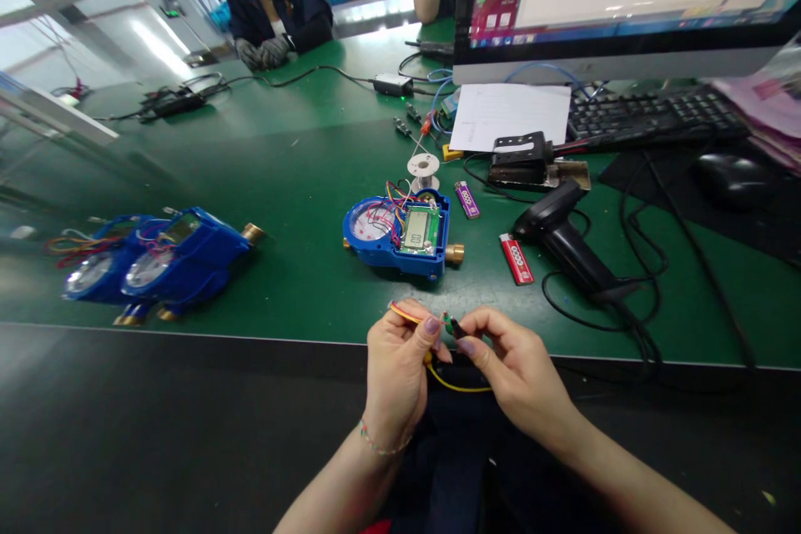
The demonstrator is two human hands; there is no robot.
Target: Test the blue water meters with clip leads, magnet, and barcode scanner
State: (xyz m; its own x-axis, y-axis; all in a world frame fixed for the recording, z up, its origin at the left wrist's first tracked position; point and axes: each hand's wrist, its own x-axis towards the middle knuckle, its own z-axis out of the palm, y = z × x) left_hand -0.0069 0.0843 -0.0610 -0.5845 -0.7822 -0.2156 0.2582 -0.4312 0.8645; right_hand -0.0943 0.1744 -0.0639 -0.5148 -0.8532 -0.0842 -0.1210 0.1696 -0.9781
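Note:
My left hand (397,363) and my right hand (510,359) meet at the near edge of the green table (300,183). Both pinch a small bundle of coloured wires (445,325); a yellow wire loops down below them. The left fingers hold the red and yellow strands, and the right fingertips grip a small dark and green end piece. Just beyond the hands lies an open blue water meter (400,232) with a dial, a small LCD board and loose coloured wires.
Two more blue meters (147,263) lie at the left. A red lighter (516,259), a purple lighter (466,199), a solder spool (424,169), a barcode scanner (566,238), keyboard (657,113), mouse (729,175) and monitor (626,4) stand to the right. Another person (275,12) sits across.

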